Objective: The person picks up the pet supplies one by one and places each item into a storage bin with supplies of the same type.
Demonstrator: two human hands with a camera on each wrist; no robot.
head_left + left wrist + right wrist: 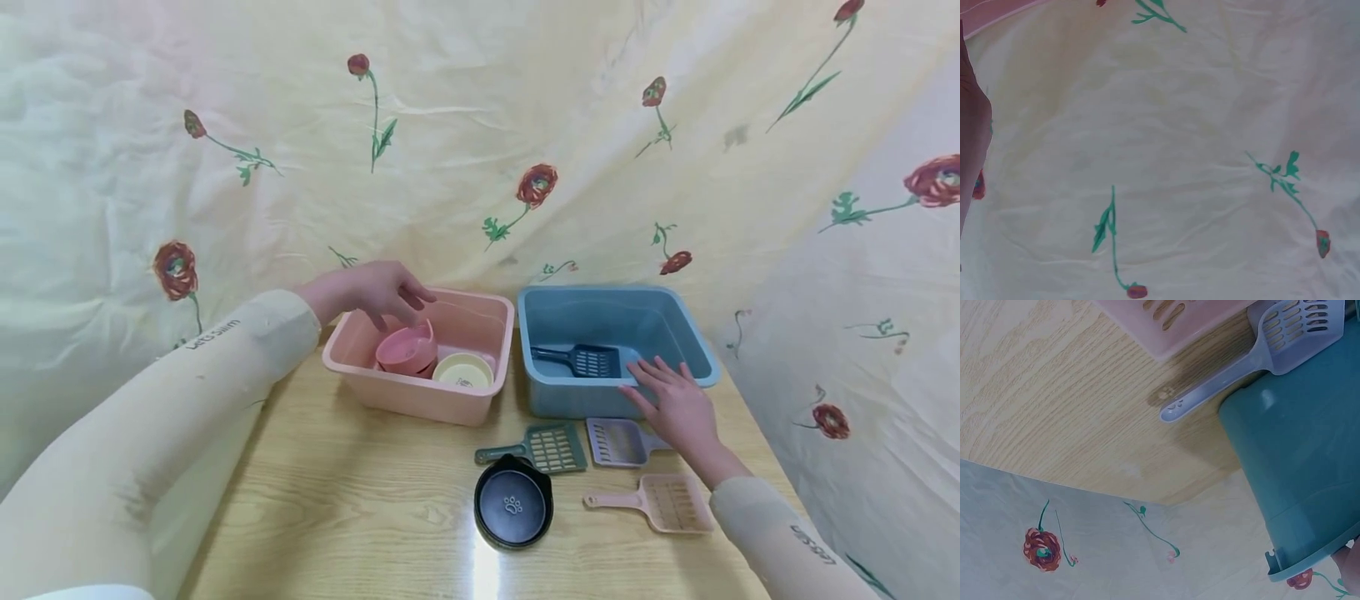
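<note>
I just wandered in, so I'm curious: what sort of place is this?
Probably a makeshift indoor workspace, judging by the wood-grain table, the flowered cloth hung behind it, and the pink tub on top.

Over the remote feed I see the left hand [386,292] above a pink rectangular plastic tub [420,406] holding a round cream bowl [463,372]; the right hand [678,410] is at the near rim of a blue rectangular plastic tub [573,400].
</note>
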